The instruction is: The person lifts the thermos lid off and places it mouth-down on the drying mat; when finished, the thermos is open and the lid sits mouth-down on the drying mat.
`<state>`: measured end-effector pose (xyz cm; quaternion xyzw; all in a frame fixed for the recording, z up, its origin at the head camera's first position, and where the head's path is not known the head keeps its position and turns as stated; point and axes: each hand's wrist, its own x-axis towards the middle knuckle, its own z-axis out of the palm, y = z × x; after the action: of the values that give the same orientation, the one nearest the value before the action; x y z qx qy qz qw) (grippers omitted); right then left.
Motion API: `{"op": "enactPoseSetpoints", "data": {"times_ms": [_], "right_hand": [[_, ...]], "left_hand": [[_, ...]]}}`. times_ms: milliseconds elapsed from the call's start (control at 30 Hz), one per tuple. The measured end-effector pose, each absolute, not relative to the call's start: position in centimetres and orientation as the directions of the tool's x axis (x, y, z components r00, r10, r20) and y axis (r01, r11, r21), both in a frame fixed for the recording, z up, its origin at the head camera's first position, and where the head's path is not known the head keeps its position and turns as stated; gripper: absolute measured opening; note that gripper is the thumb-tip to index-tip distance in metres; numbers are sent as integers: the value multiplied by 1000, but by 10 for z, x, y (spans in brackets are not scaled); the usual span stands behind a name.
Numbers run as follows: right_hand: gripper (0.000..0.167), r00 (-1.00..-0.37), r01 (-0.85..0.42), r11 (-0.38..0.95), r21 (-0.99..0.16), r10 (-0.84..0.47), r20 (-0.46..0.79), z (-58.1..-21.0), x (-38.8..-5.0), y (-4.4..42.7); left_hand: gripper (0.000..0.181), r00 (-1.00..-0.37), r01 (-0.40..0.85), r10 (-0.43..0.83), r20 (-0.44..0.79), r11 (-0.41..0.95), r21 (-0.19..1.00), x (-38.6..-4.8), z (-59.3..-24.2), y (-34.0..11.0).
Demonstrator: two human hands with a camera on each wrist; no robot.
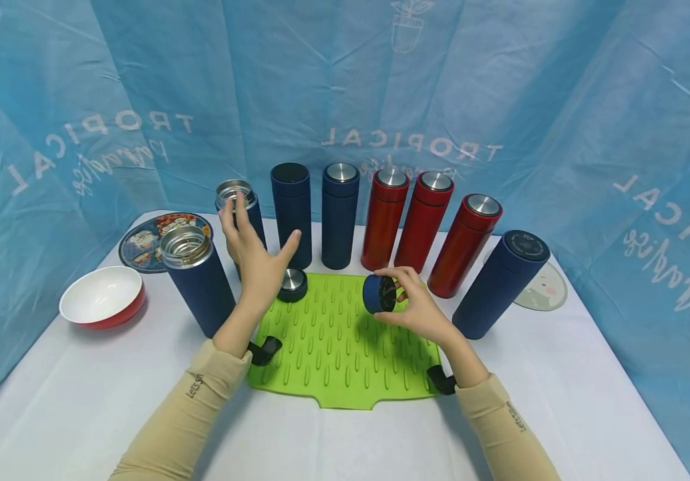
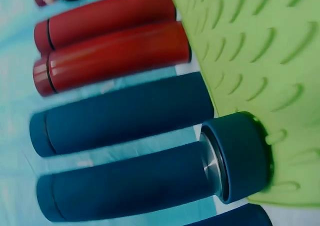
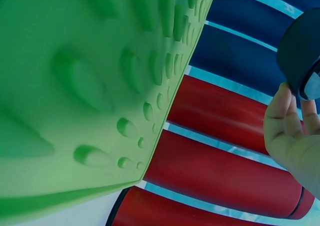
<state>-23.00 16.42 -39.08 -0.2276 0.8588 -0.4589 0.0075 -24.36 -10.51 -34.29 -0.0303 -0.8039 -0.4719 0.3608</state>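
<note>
My right hand pinches a blue bottle cap with a dark end between thumb and fingers, above a green ridged mat. In the right wrist view the same cap appears at the right edge. On the left, my left hand spreads its fingers in front of an uncapped blue bottle; whether they touch it I cannot tell. A second uncapped blue bottle stands nearer, left of that forearm. A blue cap with a silver top rests at the mat's back left corner.
Behind the mat stand two capped blue bottles and three red bottles. Another capped blue bottle is at right, by a pale round mat. A red-and-white bowl and a patterned round mat lie left.
</note>
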Motion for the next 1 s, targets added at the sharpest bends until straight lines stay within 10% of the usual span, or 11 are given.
{"op": "enactPoseSetpoints", "data": {"times_ms": [433,1000], "right_hand": [[69,-904,-393,510,-765,-367,220,-392,-240,153],[71,-906,-375,591,-714,-395,149,-396,-277,109]], "left_hand": [[67,-980,192,84,181,641,743,-204,-364,-128],[62,-946,-30,161,-280,820,572,-205,-394,-161]]}}
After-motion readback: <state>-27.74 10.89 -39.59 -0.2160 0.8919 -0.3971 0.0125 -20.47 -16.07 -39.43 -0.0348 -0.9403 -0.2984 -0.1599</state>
